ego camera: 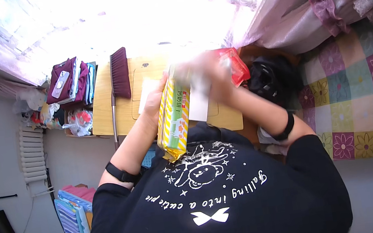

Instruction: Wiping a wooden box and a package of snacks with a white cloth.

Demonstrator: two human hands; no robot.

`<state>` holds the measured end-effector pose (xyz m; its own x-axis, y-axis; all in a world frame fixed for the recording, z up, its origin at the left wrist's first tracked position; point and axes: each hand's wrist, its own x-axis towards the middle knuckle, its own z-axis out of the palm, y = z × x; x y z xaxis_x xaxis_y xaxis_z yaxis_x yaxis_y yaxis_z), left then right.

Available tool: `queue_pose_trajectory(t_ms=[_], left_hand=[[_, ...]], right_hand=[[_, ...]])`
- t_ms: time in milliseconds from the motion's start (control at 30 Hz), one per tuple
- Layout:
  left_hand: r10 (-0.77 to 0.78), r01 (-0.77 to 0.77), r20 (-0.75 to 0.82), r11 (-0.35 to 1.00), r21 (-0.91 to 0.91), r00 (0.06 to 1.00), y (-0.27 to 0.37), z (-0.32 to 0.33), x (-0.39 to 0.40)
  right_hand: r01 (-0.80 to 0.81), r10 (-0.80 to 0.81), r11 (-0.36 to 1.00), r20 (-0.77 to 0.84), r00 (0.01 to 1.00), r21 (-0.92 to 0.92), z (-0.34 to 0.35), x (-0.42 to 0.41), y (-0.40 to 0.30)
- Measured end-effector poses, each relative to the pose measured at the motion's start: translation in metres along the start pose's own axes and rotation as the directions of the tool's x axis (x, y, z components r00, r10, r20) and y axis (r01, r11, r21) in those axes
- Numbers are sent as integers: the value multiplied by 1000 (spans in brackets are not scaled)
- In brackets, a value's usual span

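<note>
A long biscuit packet [173, 114] in yellow-and-white striped wrapping with a green panel is tilted in front of my chest. My left hand [155, 99] grips its side, near the upper end. The packet's gold lower end points toward my shirt. My right hand [212, 73] is over the packet's far end and badly blurred, so its fingers and any hold are unclear. White paper [200, 106] lies on the wooden desk [104, 112] below my hands. Just beyond my right hand is a red plastic bag [238, 67].
A long-handled bristle brush [120, 75] lies on the desk's left part. Left of it are folded clothes [83, 79] with a phone [61, 84] on top. A black bag [271, 76] sits to the right, beside a bed with a patchwork cover [345, 92].
</note>
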<state>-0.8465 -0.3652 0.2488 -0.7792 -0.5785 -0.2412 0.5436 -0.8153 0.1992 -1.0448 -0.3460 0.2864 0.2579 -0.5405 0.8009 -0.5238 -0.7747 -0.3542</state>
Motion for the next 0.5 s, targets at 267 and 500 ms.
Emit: queue_pose_trajectory(t_ms=[267,500], left_hand=[[-55,54,33,998,21,998,1,5,-3],[-135,134,227,991,21,965,9,3,-1]], right_hand=[[-62,62,998,-54,997,13,5,-7,-3],[392,-428,896,170,888,208,4,-20,-85]])
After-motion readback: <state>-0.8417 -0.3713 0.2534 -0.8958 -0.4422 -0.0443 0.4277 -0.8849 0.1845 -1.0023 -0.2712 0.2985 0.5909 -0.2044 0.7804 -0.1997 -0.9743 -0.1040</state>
